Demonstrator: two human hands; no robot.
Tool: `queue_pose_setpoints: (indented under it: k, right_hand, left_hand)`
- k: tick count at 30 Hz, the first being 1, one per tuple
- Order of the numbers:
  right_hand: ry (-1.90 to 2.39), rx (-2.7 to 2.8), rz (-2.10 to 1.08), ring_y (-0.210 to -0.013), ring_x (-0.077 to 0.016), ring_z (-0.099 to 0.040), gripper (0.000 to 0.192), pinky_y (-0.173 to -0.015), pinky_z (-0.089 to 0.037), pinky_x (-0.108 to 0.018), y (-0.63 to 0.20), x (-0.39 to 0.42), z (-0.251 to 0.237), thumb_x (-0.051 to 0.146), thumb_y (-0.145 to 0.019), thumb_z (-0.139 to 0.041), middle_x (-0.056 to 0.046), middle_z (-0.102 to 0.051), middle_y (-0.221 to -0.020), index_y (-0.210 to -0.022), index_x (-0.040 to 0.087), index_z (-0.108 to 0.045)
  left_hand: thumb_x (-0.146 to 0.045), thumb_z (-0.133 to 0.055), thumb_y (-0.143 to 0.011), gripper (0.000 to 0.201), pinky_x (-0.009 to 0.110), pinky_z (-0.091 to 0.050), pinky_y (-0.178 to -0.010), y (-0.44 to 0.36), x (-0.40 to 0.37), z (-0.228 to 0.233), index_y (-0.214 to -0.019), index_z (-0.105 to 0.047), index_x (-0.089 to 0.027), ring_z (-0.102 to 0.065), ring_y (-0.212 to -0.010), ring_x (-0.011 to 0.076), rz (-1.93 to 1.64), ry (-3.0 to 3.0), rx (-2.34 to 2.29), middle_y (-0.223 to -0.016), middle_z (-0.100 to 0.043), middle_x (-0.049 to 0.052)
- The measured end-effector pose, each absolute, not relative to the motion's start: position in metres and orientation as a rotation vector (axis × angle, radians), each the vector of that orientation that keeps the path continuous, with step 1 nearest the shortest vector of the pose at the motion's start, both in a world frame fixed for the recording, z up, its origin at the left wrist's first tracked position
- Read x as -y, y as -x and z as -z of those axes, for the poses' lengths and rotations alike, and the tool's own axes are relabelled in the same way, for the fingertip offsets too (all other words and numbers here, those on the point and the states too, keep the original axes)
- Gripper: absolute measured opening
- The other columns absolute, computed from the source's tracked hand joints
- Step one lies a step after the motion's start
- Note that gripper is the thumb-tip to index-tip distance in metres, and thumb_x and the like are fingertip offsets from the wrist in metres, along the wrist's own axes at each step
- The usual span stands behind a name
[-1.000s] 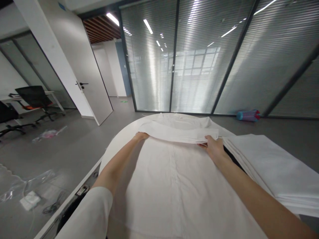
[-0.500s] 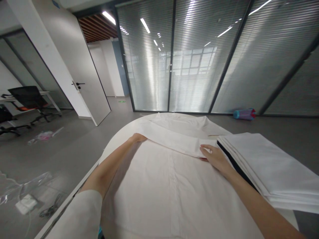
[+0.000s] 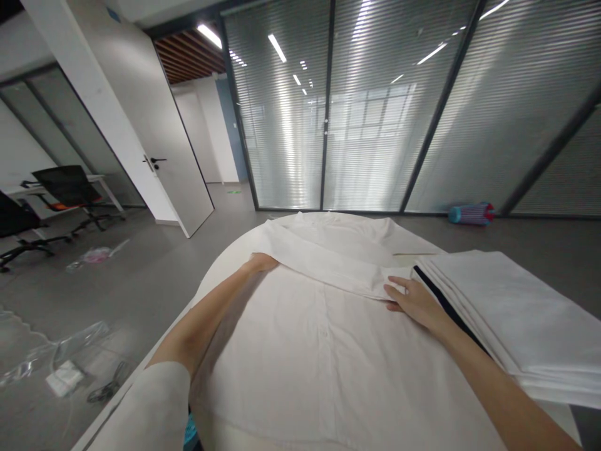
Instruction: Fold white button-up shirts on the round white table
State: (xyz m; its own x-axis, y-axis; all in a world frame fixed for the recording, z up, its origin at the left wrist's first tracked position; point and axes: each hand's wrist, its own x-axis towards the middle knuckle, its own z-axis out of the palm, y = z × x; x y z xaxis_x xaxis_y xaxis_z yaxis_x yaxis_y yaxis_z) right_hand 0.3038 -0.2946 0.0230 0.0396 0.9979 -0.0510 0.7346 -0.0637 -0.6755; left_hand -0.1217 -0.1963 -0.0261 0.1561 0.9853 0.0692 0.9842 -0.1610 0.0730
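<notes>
A white buttoned shirt (image 3: 323, 351) lies spread flat over a round white table (image 3: 220, 266). One sleeve (image 3: 328, 266) is folded across its upper part. My left hand (image 3: 260, 262) rests at the sleeve's left end, near the shoulder, fingers tucked at the cloth. My right hand (image 3: 413, 299) lies flat with fingers apart on the sleeve's cuff end, pressing it onto the shirt.
A stack of folded white cloth (image 3: 511, 307) lies at the right, on a dark edge. Glass walls with blinds stand behind. Office chairs (image 3: 66, 188) and plastic wrapping (image 3: 56, 357) are on the floor at left. A blue and pink roll (image 3: 469, 213) lies by the glass.
The sleeve was lifted at its right end a second ago; it has come down onto the shirt. My right hand went from pinching the cuff to lying flat on it. The left hand stayed.
</notes>
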Motion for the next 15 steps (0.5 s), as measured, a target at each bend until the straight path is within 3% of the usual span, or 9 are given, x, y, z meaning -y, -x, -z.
queue_pose_setpoints:
  k: [3, 7, 11, 15]
  right_hand:
    - [1.818, 1.65, -0.766, -0.073, -0.0205, -0.075, 0.053, -0.066, -0.059, -0.026, -0.3044, 0.2948, -0.0177, 0.032, -0.09, -0.058, -0.027, -0.052, -0.141, -0.135, 0.004, -0.059]
    - [1.796, 1.557, -0.842, -0.069, -0.0182, -0.074, 0.059, -0.062, -0.059, -0.026, -0.3054, 0.2943, -0.0133, 0.033, -0.09, -0.056, -0.027, -0.045, -0.146, -0.141, 0.004, -0.052]
    - [1.873, 1.706, -0.7, -0.072, -0.0203, -0.074, 0.054, -0.069, -0.058, -0.027, -0.3053, 0.2939, -0.017, 0.032, -0.091, -0.056, -0.029, -0.054, -0.137, -0.134, 0.0, -0.059]
    - [1.879, 1.81, -0.557, -0.081, -0.0253, -0.075, 0.046, -0.077, -0.056, -0.031, -0.3072, 0.2919, -0.0171, 0.033, -0.09, -0.058, -0.025, -0.065, -0.122, -0.124, 0.004, -0.068]
  left_hand:
    - [-0.049, -0.042, -0.098, 0.052, 0.036, -0.036, -0.115, 0.1243, 0.198, 0.0298, -0.142, -0.054, -0.025, -0.043, -0.14, 0.0264, -0.168, -2.333, -2.057, -0.148, -0.052, 0.006]
    - [-0.055, -0.04, -0.095, 0.061, 0.034, -0.034, -0.116, 0.1264, 0.1986, 0.0324, -0.148, -0.048, -0.026, -0.037, -0.145, 0.026, -0.196, -2.259, -2.114, -0.15, -0.05, 0.002]
    - [-0.052, -0.04, -0.095, 0.055, 0.036, -0.035, -0.115, 0.1238, 0.2, 0.0318, -0.143, -0.054, -0.027, -0.04, -0.143, 0.0278, -0.223, -2.211, -2.125, -0.147, -0.054, 0.003]
    - [-0.051, -0.046, -0.094, 0.047, 0.038, -0.042, -0.107, 0.1224, 0.2064, 0.0263, -0.127, -0.065, -0.023, -0.053, -0.132, 0.0311, -0.233, -2.183, -2.068, -0.134, -0.064, 0.01]
